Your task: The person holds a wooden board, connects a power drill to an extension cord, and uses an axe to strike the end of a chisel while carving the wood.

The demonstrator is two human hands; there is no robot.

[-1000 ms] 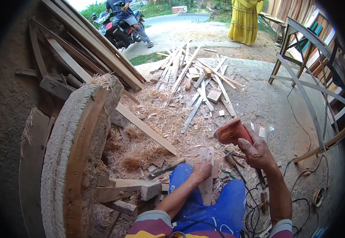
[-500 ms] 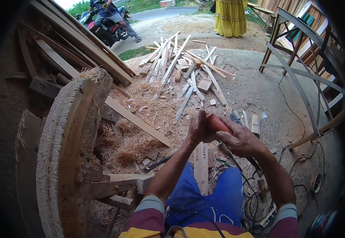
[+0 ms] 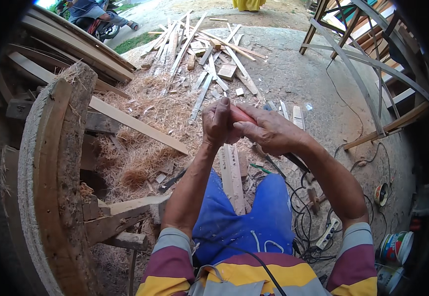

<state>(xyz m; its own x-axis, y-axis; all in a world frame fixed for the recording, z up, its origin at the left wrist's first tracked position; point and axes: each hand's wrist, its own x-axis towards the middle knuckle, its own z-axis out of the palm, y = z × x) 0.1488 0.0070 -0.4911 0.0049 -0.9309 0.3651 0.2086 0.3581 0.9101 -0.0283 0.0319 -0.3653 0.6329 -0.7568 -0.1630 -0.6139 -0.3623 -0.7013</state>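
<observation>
Both hands meet in front of my knees around a smooth reddish object (image 3: 241, 116), whose kind I cannot make out. My left hand (image 3: 215, 124) is closed on its left side, the thumb pointing up. From the right, my right hand (image 3: 273, 130) grips it with the thumb along the near side and the fingers over the far side. Much of the object is hidden by the hands. Below them, between my knees, lies a pale wooden plank (image 3: 232, 172) with a row of small dark marks.
A thick curved wooden piece (image 3: 46, 163) stands close on my left. Ahead are curly wood shavings (image 3: 138, 133) and a heap of offcuts (image 3: 219, 59). Cables (image 3: 300, 207), a power strip (image 3: 328, 234) and paint buckets (image 3: 396, 247) lie to the right, with a wooden frame (image 3: 352, 54) beyond.
My view has tilted down and turned right, so the scene sits further left and higher. Both hands still hold the reddish object, now showing less between them.
</observation>
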